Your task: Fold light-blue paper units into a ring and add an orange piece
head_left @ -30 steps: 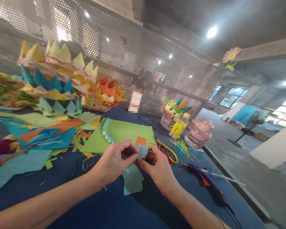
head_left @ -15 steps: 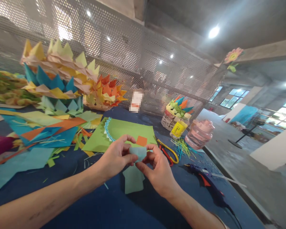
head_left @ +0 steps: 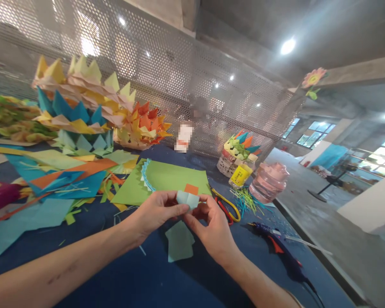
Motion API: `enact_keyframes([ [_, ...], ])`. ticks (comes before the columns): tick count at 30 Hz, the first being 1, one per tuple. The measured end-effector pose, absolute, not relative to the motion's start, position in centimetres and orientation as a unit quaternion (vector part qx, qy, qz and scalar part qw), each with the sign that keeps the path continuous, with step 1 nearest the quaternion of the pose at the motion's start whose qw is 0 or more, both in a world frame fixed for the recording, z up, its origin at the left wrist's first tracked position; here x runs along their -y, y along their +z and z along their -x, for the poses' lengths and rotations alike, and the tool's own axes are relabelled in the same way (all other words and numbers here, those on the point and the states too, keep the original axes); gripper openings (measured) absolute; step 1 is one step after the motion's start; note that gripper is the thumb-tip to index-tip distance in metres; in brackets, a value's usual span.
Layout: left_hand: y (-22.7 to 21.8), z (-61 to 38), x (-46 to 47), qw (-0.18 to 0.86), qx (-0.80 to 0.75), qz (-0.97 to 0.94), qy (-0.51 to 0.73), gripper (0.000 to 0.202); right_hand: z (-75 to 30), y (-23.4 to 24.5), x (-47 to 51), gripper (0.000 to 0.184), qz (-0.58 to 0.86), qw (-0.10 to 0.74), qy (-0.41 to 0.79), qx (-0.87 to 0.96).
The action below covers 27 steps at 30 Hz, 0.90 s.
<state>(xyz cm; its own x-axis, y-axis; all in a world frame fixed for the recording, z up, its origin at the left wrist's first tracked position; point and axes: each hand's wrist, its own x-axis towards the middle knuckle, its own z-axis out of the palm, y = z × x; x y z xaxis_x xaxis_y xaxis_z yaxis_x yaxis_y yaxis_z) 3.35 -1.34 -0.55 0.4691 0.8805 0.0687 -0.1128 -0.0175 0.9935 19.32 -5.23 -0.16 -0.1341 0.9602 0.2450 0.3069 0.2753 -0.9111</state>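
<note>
A small piece of pale blue paper (head_left: 188,198) with a crease down its middle is held up between both hands. My left hand (head_left: 158,211) pinches its left side between thumb and fingers. On its right side, my right hand (head_left: 210,220) grips the edge with thumb and curled fingers. Below the hands lie pale blue-green paper pieces (head_left: 180,244), overlapping on the table. Just behind the held paper is an orange paper square (head_left: 191,188) on a green sheet (head_left: 176,173). A curved blue and white zigzag paper strip (head_left: 146,175) rests on the sheet's left part.
Scissors with red and yellow handles (head_left: 229,207) lie right of the hands, near a dark blue glue gun (head_left: 282,248). Behind stand a labelled bottle (head_left: 240,174) and a pink bottle (head_left: 268,183). Folded-paper crowns (head_left: 75,113) and paper scraps (head_left: 67,177) fill the left side.
The pale blue paper is raised slightly and now shows a central crease with its two upper parts angled. Both hands keep hold of it, and the left fingers have shifted along its edge.
</note>
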Motion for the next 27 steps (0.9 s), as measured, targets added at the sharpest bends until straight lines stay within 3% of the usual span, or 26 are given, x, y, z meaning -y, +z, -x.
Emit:
enact_keyframes([
  [6, -0.4, -3.3, 1.2, 0.609, -0.329, -0.630, 0.354, 0.023, -20.1, 0.4, 5.0, 0.024, 0.496, 0.470, 0.237, 0.690],
  [13, 0.1, -2.7, 1.0, 0.660, -0.347, -0.553, 0.371, 0.022, -20.1, 0.5, 5.2, 0.014, 0.481, 0.453, 0.195, 0.725],
  [19, 0.5, -2.3, 0.8, 0.718, -0.332, -0.472, 0.390, 0.020, -20.2, 0.5, 5.3, 0.023, 0.428, 0.417, 0.118, 0.793],
  [27, 0.2, -2.5, 0.8, 0.732, -0.319, -0.465, 0.384, 0.019, -20.6, 0.6, 4.6, 0.008, 0.408, 0.416, 0.083, 0.808],
])
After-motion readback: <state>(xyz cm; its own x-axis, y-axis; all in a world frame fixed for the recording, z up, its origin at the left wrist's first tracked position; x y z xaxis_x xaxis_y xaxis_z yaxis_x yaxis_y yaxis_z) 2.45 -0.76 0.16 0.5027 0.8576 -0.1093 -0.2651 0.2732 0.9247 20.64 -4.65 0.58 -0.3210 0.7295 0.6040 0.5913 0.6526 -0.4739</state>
